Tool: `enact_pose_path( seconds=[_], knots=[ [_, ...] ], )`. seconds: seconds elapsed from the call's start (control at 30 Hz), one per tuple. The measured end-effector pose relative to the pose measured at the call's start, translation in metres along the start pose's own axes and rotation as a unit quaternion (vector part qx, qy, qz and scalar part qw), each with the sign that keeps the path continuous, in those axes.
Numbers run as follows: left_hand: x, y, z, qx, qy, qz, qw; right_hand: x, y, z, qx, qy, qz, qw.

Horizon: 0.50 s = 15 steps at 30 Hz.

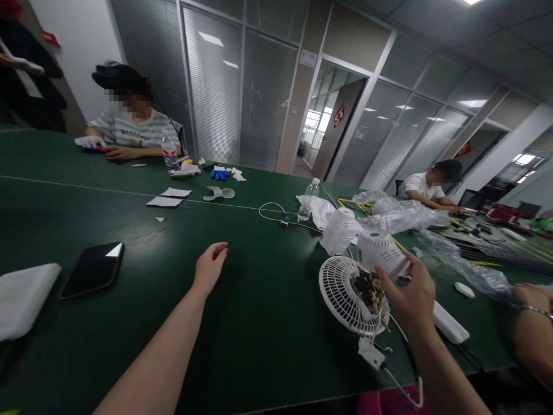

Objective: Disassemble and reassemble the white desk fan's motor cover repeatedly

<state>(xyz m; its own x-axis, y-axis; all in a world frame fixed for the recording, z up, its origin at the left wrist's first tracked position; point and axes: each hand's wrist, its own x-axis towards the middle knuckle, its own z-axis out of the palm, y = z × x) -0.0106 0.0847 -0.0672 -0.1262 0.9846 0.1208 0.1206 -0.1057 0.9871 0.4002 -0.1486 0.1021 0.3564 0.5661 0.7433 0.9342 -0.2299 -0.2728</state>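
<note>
White vented housing (379,249) at right fingers (415,264), left fingers (218,249) curled

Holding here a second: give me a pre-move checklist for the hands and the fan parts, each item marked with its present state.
1. Left hand free: ok; nothing shows in it, above the green table.
2. Right hand firmly on the white cover: cannot tell; thumb and fingers are around its side, but the grip is partly hidden.
3. Motor covered: not ok; it sits exposed on the fan grille.
4. White cord kept on the tabletop: not ok; it loops past the near edge.
5. Cord unplugged: cannot tell; its end isn't traceable.
6. Phone apart from both hands: ok; it lies off to the left.
</note>
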Motion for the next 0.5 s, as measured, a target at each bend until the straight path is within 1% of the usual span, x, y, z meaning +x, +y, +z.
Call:
enact_pose_path(
  seconds=[0.07, 0.13, 0.2, 0.3, 0.4, 0.5],
  knots=[
    [0.000, 0.001, 0.000, -0.002, 0.000, -0.001, 1.000, 0.030, -0.006, 0.009, 0.020, 0.002, 0.035, 0.999],
    [-0.001, 0.003, -0.001, -0.004, -0.002, -0.002, 1.000, 0.061, -0.011, 0.023, 0.055, -0.006, 0.072, 0.996],
    [-0.001, 0.006, -0.001, -0.005, -0.004, -0.003, 1.000, 0.092, -0.015, 0.043, 0.092, -0.032, 0.103, 0.990],
    [-0.002, 0.009, -0.003, -0.006, -0.004, -0.007, 1.000, 0.127, -0.019, 0.075, 0.090, -0.073, 0.128, 0.985],
    [-0.003, 0.012, -0.004, -0.007, -0.006, -0.010, 1.000, 0.145, -0.022, 0.103, 0.079, -0.096, 0.130, 0.984],
    [-0.003, 0.013, -0.005, -0.010, -0.008, -0.009, 1.000, 0.148, -0.023, 0.122, 0.066, -0.121, 0.128, 0.982]
  ],
)
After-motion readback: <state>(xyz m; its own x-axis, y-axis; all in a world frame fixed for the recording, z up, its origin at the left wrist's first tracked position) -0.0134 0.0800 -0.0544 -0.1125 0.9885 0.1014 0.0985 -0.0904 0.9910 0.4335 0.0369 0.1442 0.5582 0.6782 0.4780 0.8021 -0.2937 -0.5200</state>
